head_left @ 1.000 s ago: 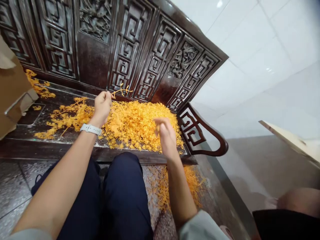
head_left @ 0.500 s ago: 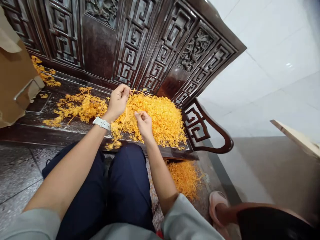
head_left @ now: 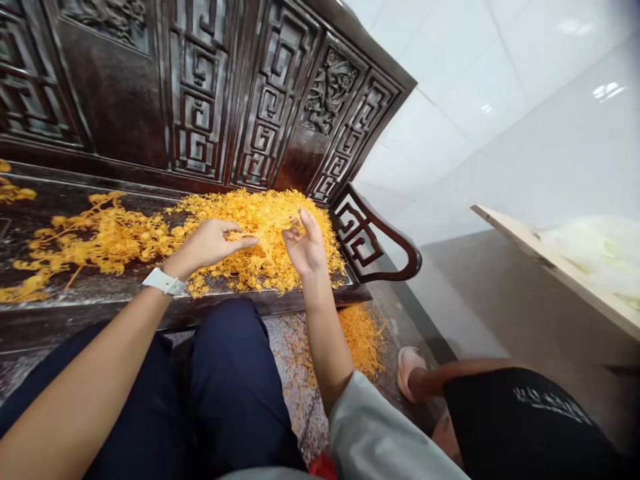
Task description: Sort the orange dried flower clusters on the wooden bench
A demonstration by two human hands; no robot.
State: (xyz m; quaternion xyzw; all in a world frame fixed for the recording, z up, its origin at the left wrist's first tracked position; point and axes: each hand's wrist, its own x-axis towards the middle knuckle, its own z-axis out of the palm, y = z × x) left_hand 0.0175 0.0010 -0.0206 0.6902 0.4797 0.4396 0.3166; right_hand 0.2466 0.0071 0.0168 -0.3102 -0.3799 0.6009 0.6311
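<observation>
A heap of small yellow flower-like pieces (head_left: pixel 265 207) lies on the seat of a dark carved wooden bench (head_left: pixel 175 303). Over the heap's left side is my left hand (head_left: pixel 213 243), wearing a pale watch on its wrist; thumb and fingers are apart, and nothing shows between them. My right hand (head_left: pixel 306 248) is raised just above the heap, palm partly turned up, fingers loosely curled and apart. I make out nothing held in it. Left of the heap, yellow branching stems with pieces attached (head_left: pixel 107 237) are spread along the seat.
Orange thin stems (head_left: pixel 363 340) are piled on the floor beneath the bench's right end. The curved armrest (head_left: pixel 395 257) closes that end. Another person's leg and pink slipper (head_left: pixel 413 370) are at the right. A wooden board (head_left: pixel 550 257) with whitish plastic on it juts in.
The view has swung right, and the cardboard box at the left is out of sight. My hands have moved apart from their pinches; the thin stem by the left hand no longer shows there.
</observation>
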